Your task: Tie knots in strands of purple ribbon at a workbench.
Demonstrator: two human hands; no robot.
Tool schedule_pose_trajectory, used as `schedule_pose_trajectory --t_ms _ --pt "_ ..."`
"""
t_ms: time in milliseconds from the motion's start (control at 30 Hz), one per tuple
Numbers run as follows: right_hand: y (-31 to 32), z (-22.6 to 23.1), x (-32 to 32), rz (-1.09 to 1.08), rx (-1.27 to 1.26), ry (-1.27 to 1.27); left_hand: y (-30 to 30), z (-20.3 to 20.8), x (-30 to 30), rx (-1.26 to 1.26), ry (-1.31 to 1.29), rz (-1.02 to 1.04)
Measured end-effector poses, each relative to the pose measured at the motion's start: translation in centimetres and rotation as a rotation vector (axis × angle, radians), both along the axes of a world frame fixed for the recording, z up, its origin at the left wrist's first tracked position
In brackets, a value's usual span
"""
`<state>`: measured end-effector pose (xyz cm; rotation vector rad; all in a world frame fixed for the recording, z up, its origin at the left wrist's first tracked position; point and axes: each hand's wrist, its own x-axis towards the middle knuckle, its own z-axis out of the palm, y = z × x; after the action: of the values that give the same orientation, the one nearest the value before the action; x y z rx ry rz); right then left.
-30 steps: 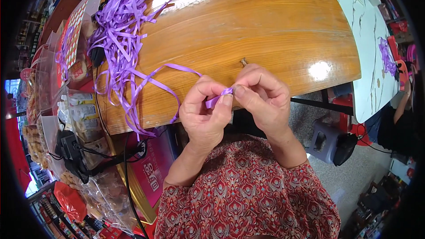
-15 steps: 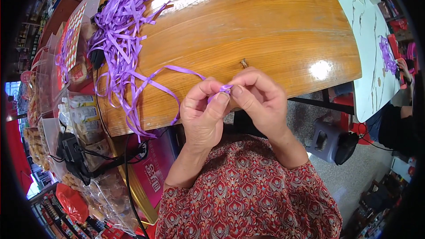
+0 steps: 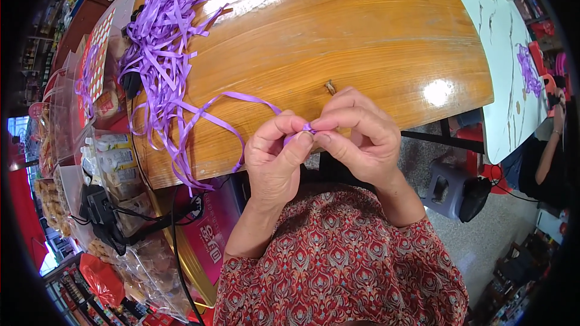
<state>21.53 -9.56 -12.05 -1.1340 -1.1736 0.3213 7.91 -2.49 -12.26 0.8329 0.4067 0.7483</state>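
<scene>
Thumb and forefinger of my left hand (image 3: 277,154) pinch a purple ribbon (image 3: 244,96) just beyond the table's near edge. My right hand (image 3: 360,136) pinches a small folded bit of the same ribbon beside the left fingertips; the fold is partly hidden by my fingers. From my left hand the ribbon loops back over the table to a big tangled pile of purple ribbons (image 3: 163,36) at the left. Several strands hang over the near edge there.
The glossy wooden table (image 3: 338,36) carries a small brown stub (image 3: 330,87). Packaged goods (image 3: 115,157) and a black device with cables (image 3: 99,214) crowd the left. At the right, another person's arm (image 3: 548,151) is beside a white marbled table (image 3: 510,108) with more purple ribbon. A grey stool (image 3: 446,190) stands below.
My right hand has shifted slightly right, its fingers re-set on the ribbon fold. My left hand keeps nearly the same place. The other person's arm at the right has moved.
</scene>
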Motion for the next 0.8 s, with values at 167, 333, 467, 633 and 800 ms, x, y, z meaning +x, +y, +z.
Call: schedule_pose_trajectory --t_ms 167,333,467,633,800 --pt "-0.2 0.1 0.6 0.011 0.036 -0.102 0.1 0.2 0.0 -0.048 0.04 -0.07" --pt "-0.6 -0.9 0.8 0.036 -0.013 0.305 -0.5 1.0 0.6 0.053 0.159 -0.009" --pt "-0.9 -0.9 0.9 0.054 -0.065 0.42 -0.6 1.1 0.3 0.143 0.162 -0.011" --pt "-1.6 0.3 2.3 -0.056 -0.024 -0.149 -0.6 1.4 0.3 0.156 0.191 0.022" --pt "-1.2 2.1 2.5 -0.082 0.043 -0.619 -0.9 1.6 0.3 0.208 0.251 0.034"
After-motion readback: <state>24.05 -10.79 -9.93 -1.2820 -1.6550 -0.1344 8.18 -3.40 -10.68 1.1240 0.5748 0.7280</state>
